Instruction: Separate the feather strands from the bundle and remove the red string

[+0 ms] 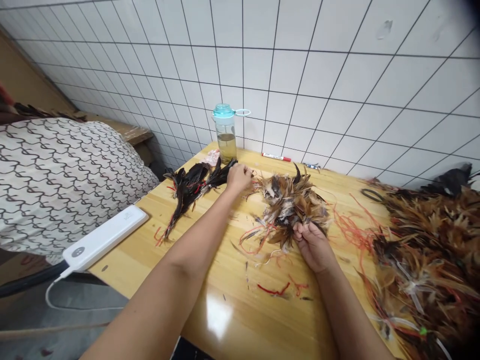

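Note:
My left hand [240, 178] is closed, its fingers curled beside the tip of a row of black feather bundles [190, 182] tied with red string. What those fingers hold, if anything, is hidden. At the lower right edge of a loose pile of brown feathers [296, 197], my right hand [313, 245] pinches some feathers between thumb and fingers. Pale fluff and a few dark feathers mix into this pile. Red string [258, 240] lies along its left side, and short red cut pieces [275, 290] are scattered nearer to me on the wooden table [262, 325].
A water bottle [226, 137] with a blue lid stands near the wall, with a red-capped marker [276, 157] to its right. Large brown feather bundles [423, 250] and tangled red string [352, 230] cover the right side. A white power bank [107, 235] overhangs the left edge. Another person's patterned clothing [67, 175] is at left.

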`<control>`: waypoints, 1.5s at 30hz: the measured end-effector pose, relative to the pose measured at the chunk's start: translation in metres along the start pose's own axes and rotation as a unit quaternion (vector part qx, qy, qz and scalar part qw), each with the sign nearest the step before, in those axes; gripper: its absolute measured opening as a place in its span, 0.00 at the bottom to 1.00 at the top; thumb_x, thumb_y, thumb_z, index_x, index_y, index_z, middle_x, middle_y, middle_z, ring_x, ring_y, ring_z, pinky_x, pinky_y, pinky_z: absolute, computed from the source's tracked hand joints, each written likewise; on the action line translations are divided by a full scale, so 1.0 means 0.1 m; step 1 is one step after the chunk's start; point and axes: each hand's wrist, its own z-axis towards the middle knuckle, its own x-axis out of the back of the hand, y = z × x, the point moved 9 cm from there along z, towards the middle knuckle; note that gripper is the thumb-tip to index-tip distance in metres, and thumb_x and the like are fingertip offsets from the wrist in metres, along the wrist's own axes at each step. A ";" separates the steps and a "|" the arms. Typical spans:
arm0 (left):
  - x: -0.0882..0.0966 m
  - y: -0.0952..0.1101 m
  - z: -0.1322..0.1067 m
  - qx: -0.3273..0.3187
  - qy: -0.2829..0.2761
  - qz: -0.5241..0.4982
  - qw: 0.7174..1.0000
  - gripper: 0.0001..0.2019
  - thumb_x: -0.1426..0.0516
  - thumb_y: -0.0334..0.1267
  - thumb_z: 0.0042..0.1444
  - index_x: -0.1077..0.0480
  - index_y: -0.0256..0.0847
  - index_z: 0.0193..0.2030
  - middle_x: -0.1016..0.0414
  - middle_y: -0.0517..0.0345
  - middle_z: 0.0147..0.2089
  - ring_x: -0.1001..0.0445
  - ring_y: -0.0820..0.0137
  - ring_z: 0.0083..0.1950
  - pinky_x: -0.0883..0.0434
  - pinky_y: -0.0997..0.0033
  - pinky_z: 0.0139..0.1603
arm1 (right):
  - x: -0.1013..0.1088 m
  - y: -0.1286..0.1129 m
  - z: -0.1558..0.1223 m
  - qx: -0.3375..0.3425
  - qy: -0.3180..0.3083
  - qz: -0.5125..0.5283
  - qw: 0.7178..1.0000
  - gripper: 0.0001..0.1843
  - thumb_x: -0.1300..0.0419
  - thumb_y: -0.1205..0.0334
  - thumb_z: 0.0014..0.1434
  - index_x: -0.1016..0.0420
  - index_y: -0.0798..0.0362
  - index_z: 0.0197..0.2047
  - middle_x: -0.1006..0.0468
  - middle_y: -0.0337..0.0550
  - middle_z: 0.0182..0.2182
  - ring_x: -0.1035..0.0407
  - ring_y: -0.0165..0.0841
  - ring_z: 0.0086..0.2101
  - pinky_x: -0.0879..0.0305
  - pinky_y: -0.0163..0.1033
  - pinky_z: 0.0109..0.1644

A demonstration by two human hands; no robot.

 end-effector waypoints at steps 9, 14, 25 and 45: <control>-0.05 0.58 -0.50 -0.076 -0.109 -0.085 0.987 0.08 0.46 0.39 0.56 0.28 0.41 0.30 0.24 0.55 0.33 0.29 0.67 0.37 0.35 0.69 0.41 | -0.03 -0.02 0.00 0.018 -0.002 -0.010 1.000 0.16 0.26 0.54 0.40 0.27 0.53 0.23 0.28 0.38 0.26 0.41 0.24 0.26 0.39 0.31 0.28; -0.31 0.54 -0.60 0.002 -0.134 -0.102 0.986 0.20 0.44 0.54 0.52 0.32 0.40 0.20 0.28 0.54 0.23 0.31 0.66 0.30 0.37 0.68 0.35 | -0.02 -0.02 0.00 0.029 0.010 -0.010 0.999 0.16 0.25 0.55 0.39 0.26 0.52 0.24 0.28 0.38 0.26 0.40 0.24 0.25 0.40 0.30 0.27; -0.26 0.36 -0.68 0.059 -0.141 -0.269 0.951 0.07 0.46 0.38 0.52 0.35 0.39 0.26 0.33 0.63 0.25 0.36 0.76 0.27 0.38 0.76 0.31 | -0.04 -0.03 0.01 0.044 0.013 -0.013 0.999 0.17 0.26 0.51 0.39 0.26 0.52 0.24 0.29 0.37 0.25 0.41 0.24 0.25 0.41 0.31 0.27; -0.45 1.17 -1.43 -0.064 -0.270 -0.462 0.843 0.09 0.43 0.41 0.54 0.33 0.36 0.33 0.32 0.61 0.31 0.35 0.76 0.32 0.36 0.76 0.36 | 0.01 0.03 -0.02 0.040 0.114 -0.060 0.991 0.18 0.27 0.50 0.34 0.25 0.54 0.24 0.28 0.36 0.19 0.41 0.25 0.22 0.47 0.34 0.27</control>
